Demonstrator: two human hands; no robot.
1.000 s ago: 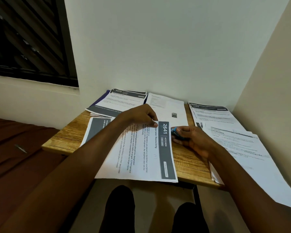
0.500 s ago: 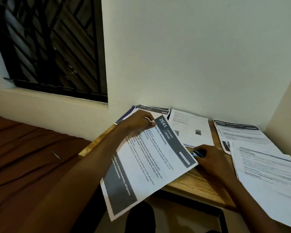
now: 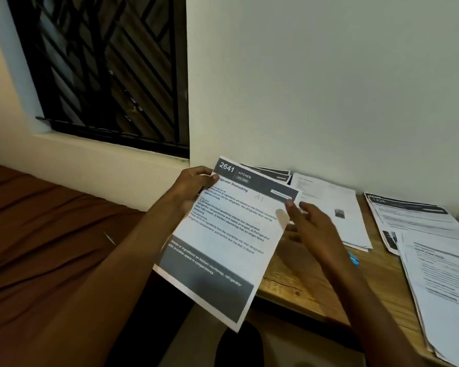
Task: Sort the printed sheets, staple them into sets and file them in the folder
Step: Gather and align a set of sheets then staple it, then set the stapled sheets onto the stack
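Sheet 2641 (image 3: 223, 234) lifted off table (image 3: 302, 282); left hand (image 3: 191, 186) grips it.

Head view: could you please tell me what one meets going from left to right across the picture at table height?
Brown bedding → left hand → 2641 sheet → right hand → white sheet with a small photo → blue object → right-hand stack of sheets.
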